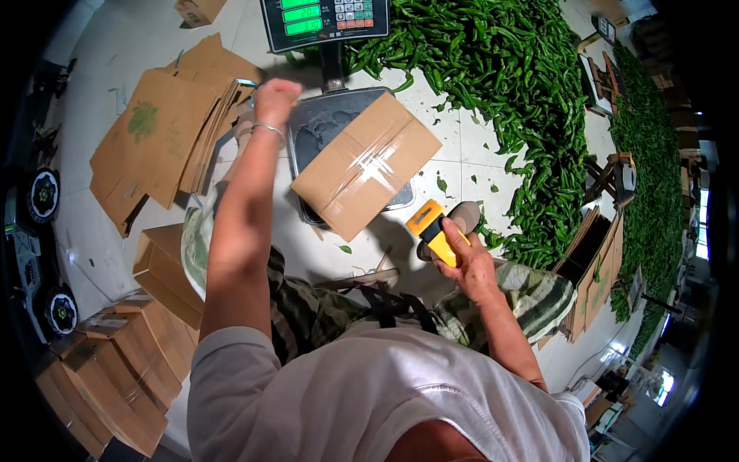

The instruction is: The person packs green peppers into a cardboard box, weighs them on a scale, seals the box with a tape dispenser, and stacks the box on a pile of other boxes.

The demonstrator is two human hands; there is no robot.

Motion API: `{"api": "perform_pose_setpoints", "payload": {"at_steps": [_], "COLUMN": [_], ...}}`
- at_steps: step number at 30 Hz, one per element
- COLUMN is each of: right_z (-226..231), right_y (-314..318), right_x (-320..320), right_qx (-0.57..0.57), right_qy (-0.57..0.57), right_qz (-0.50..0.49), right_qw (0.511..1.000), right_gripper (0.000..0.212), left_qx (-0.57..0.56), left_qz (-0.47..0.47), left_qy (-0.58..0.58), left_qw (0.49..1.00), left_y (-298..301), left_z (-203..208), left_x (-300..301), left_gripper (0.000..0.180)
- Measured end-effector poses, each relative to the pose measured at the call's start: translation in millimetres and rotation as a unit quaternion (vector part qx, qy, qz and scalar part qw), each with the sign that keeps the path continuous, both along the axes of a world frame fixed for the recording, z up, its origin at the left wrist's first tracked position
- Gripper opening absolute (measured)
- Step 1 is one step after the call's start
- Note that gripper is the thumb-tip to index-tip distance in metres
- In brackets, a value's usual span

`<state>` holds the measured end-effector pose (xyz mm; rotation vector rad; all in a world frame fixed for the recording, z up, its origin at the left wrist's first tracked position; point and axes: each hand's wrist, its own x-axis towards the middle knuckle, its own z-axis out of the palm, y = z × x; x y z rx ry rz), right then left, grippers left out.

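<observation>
A taped cardboard box (368,162) lies askew on the grey platform of a floor scale (315,115), across its rim. My left hand (275,104) is raised beside the platform's far left corner, fingers curled closed; what they hold, if anything, I cannot make out. My right hand (471,269) grips a yellow-and-black hand tool (428,222) with a broad, block-like head. The tool is held near the box's right corner, apart from it. Above the platform, on a post, stands the scale's display (327,23) with lit green readouts and a keypad.
Flattened cardboard cartons (158,131) lean at the left. An open carton (165,269) stands near my left knee, with more boxes (115,366) behind it. Green peppers (531,100) cover the floor at the far right. Folded cardboard (593,269) stands by my right knee.
</observation>
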<state>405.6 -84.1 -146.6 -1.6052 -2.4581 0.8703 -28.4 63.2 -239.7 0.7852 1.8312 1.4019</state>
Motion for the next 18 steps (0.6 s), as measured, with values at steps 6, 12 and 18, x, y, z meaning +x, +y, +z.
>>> {"api": "perform_pose_setpoints", "payload": {"at_steps": [6, 12, 18], "right_z": [-51.5, -64.2, -68.5], "right_y": [27.1, 32.7, 9.0], "right_x": [-19.5, -31.8, -12.4], "right_qx": [-0.063, -0.047, -0.022], "right_qy": [0.011, 0.034, 0.047], "right_qz": [0.019, 0.009, 0.003], "right_qw": [0.998, 0.998, 0.999], "right_gripper": [0.082, 0.081, 0.081], "left_qx": [-0.118, -0.162, -0.149], "left_qz": [-0.173, -0.320, -0.254], "left_qy": [-0.083, -0.276, -0.518], "left_qw": [0.974, 0.892, 0.803], "left_y": [-7.4, -36.4, -41.9], "left_z": [-140.0, -169.3, -160.2], "left_x": [-3.2, 41.8, 91.6], "left_gripper": [0.005, 0.029, 0.035]}}
